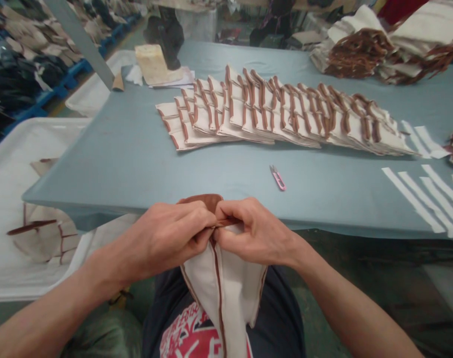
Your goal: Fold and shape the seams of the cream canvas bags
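A white fabric piece with brown edging (pixel 231 293) hangs down in front of my body, its brown-bound top held up near the table's front edge. My left hand (pixel 181 226) pinches that top edge beside the brown seam. Close against it, my right hand (pixel 250 231) grips the same edge, thumb and forefinger pressed together. The fingertips of both hands nearly meet, and they hide the exact spot they hold. Beyond the hands, a pair of pink-handled thread snips (pixel 277 178) lies on the blue table (pixel 136 174).
A long overlapping row of white pieces with brown trim (pixel 286 112) crosses the table. White strips (pixel 412 199) lie at the right, below fabric stacks (pixel 356 42). A yellowish block (pixel 151 62) stands at the back left. A white bin (pixel 10 174) with similar pieces is at left.
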Motion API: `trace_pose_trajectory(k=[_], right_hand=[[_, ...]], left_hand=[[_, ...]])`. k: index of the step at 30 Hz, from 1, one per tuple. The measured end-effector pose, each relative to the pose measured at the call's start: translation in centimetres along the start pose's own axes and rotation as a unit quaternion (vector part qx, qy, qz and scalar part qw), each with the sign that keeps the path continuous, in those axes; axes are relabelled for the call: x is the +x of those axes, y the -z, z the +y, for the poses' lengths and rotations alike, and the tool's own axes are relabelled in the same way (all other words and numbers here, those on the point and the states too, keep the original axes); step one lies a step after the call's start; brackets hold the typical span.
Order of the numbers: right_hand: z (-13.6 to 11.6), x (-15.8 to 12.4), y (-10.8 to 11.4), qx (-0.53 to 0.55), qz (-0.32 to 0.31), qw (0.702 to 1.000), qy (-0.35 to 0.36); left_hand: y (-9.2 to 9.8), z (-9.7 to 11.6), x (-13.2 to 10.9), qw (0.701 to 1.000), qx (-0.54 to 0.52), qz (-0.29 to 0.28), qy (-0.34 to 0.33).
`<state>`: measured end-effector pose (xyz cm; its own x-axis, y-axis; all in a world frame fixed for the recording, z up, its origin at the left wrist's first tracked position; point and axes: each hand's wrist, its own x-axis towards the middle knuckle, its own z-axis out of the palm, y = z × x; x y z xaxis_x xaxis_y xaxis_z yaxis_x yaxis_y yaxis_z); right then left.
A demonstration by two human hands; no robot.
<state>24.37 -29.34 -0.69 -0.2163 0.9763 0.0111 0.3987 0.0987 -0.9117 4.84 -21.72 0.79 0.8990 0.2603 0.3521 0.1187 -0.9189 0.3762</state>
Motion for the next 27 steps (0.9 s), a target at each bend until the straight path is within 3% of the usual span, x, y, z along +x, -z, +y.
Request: trace_pose_trajectory(k=[5, 10, 17, 20, 24, 27], right_hand=[[0.7, 0.0, -0.1, 0.147, -0.035, 0.987, -0.051], [1.8, 0.1, -0.6, 0.327, -0.087, 0.936, -0.099], [2.0, 0.0, -0.8, 0.33, -0.084, 0.929, -0.142], [1.6, -0.4, -0.4, 0.28, -0.07, 0.949, -0.125], [0.9, -0.9, 0.0, 0.22, -0.042, 0.97, -0.093], [0.7, -1.1, 0.0, 0.19, -0.025, 0.979, -0.069]], left_hand=[[-0.2, -1.0, -1.2, 0.998, 0.0, 0.011, -0.07], [0.0, -1.7, -2.2, 0.994, 0.064, -0.027, -0.083], [0.2, -2.1, -1.9, 0.988, 0.088, -0.057, -0.11], [-0.4, -1.5, -1.8, 0.996, 0.031, -0.041, -0.068], [-0.6, -0.4, -1.2, 0.996, -0.059, -0.017, 0.062], [-0.1, -0.1, -0.4, 0.985, -0.147, -0.02, 0.09]])
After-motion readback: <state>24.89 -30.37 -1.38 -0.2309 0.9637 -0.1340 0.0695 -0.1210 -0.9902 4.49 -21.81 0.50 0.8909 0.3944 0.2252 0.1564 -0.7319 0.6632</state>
